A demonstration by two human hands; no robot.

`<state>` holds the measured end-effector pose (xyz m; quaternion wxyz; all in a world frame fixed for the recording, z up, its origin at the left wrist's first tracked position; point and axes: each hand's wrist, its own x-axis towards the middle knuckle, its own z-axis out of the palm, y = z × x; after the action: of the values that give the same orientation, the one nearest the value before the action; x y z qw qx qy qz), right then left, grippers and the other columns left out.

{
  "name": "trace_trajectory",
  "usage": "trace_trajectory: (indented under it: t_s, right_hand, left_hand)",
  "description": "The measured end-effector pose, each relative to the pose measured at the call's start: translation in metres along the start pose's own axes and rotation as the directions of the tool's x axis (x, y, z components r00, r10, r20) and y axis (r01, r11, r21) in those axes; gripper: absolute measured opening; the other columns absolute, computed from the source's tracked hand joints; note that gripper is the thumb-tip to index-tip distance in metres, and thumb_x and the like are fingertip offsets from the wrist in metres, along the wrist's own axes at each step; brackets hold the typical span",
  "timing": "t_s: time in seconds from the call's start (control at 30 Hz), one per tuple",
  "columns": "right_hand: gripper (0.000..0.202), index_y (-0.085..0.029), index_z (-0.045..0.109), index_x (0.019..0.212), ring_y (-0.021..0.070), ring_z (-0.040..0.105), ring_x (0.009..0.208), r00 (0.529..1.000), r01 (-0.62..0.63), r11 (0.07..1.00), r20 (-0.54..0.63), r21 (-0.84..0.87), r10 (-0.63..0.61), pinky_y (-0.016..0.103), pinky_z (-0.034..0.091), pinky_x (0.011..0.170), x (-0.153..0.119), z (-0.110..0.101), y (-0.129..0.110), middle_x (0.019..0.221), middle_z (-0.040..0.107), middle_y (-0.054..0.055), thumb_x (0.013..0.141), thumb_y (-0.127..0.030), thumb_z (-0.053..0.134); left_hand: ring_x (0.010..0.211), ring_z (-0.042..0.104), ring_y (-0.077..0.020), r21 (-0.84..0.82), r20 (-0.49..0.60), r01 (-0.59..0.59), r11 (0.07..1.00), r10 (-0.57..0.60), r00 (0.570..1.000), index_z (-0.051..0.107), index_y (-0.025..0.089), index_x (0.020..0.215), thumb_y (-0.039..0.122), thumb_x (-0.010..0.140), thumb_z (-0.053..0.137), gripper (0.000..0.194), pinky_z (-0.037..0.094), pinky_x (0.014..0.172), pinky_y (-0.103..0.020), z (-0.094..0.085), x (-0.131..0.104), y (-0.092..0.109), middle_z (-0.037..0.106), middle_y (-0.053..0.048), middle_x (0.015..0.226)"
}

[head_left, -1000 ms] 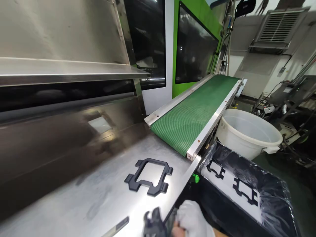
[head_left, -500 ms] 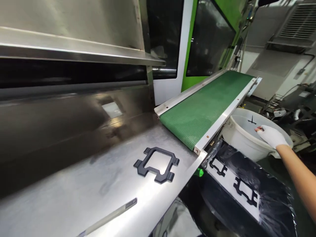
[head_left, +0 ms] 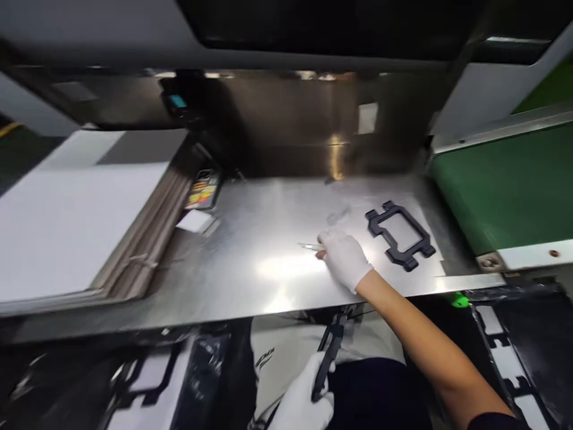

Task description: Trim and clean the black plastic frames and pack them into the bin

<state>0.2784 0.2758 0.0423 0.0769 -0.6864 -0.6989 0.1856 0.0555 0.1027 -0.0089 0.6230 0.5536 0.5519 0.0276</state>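
Observation:
My right hand (head_left: 344,257), in a white glove, is closed on a slim craft knife (head_left: 308,246) just above the steel table (head_left: 237,269). The knife's thin metal tip points left; its handle is mostly hidden by my fingers. My left hand (head_left: 302,397), also gloved, grips a black plastic frame (head_left: 329,355) at the lower middle, in front of the table edge. That frame is tilted nearly edge-on. A second black frame (head_left: 405,258) with tabs lies flat on the table to the right of my right hand.
A cardboard stack (head_left: 80,227) fills the table's left end, beside a dark case with a coloured face (head_left: 203,190) and a small white block (head_left: 196,221). The green conveyor (head_left: 514,185) stands right. Black plastic-lined containers (head_left: 541,319) with black frames sit below, left and right.
The view has swung left. My right hand has left the white bin and now holds the tool that lay on the table. My left hand has come into view holding a frame.

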Motion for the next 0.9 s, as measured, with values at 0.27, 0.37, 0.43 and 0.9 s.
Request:
trace_trajectory:
  t_s: [0.27, 0.37, 0.43, 0.9]
  right_hand:
    - [0.022, -0.022, 0.064, 0.119, 0.0221, 0.069, 0.078, 0.966, -0.092, 0.972, 0.255, 0.216, 0.034, 0.033, 0.052, 0.069, -0.048, 0.0, 0.004, 0.1, 0.076, 0.008, 0.114, -0.03, 0.043]
    - [0.04, -0.028, 0.065, 0.121, 0.0211, 0.07, 0.078, 0.834, -0.04, 0.829, 0.475, 0.558, -0.28, 0.034, 0.056, 0.071, -0.106, 0.013, 0.001, 0.101, 0.077, 0.004, 0.117, -0.054, 0.035]
    - [0.048, -0.027, 0.069, 0.111, 0.021, 0.071, 0.082, 0.758, -0.055, 0.766, 0.526, 0.641, -0.386, 0.034, 0.056, 0.076, -0.144, 0.036, -0.008, 0.1, 0.077, 0.004, 0.117, -0.059, 0.033]
    - [0.043, -0.026, 0.069, 0.146, 0.0193, 0.079, 0.079, 0.813, -0.316, 0.858, 0.582, 0.404, 0.025, 0.029, 0.049, 0.068, -0.198, 0.097, -0.033, 0.103, 0.085, 0.003, 0.119, -0.038, 0.038]
  left_hand:
    - [0.088, 0.058, -0.0223, -0.26, -0.261, 0.064, 0.963, -0.134, 0.956, 0.064, 0.021, 0.122, 0.034, 0.083, 0.067, 0.042, 0.053, 0.088, -0.036, 0.016, -0.019, -0.032, 0.058, -0.001, 0.093]
    - [0.087, 0.059, -0.0207, -0.305, -0.245, 0.023, 0.952, -0.102, 0.964, 0.066, 0.021, 0.123, 0.027, 0.082, 0.067, 0.042, 0.053, 0.087, -0.035, 0.014, -0.015, -0.035, 0.06, 0.0, 0.093]
    - [0.09, 0.062, -0.0206, -0.355, -0.202, -0.026, 0.935, -0.05, 0.978, 0.067, 0.021, 0.12, 0.021, 0.08, 0.064, 0.04, 0.054, 0.09, -0.035, 0.012, -0.011, -0.033, 0.066, -0.002, 0.097]
    - [0.076, 0.056, -0.015, -0.351, -0.105, 0.037, 0.936, -0.079, 0.991, 0.063, 0.02, 0.088, 0.026, 0.083, 0.066, 0.008, 0.052, 0.072, -0.027, 0.013, 0.002, -0.011, 0.062, 0.002, 0.081]
